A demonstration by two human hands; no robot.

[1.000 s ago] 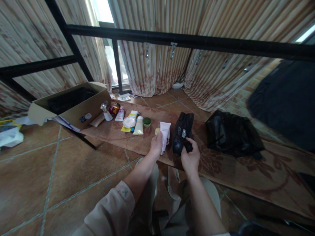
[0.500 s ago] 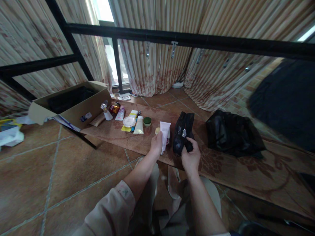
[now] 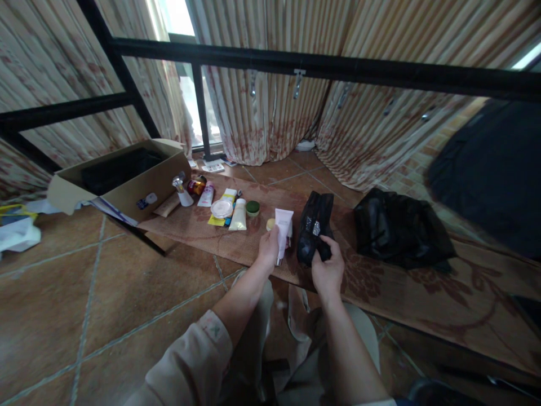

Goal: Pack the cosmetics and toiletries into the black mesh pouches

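Note:
My left hand is closed around a white tube, holding it just above the patterned mat. My right hand grips the near end of a small black pouch that lies on the mat right beside the tube. A small yellow-lidded jar sits just behind the tube. Further left on the mat lie a cream tube, a green-lidded jar, a round clear-lidded pot and a pink tube.
An open cardboard box with dark contents stands at the left end of the mat. A crumpled black bag lies on the mat to the right. Black metal bars and curtains stand behind. Tiled floor spreads to the left.
Hardly anything differs. Both hands keep their grips; the white tube and the pouch have shifted very slightly.

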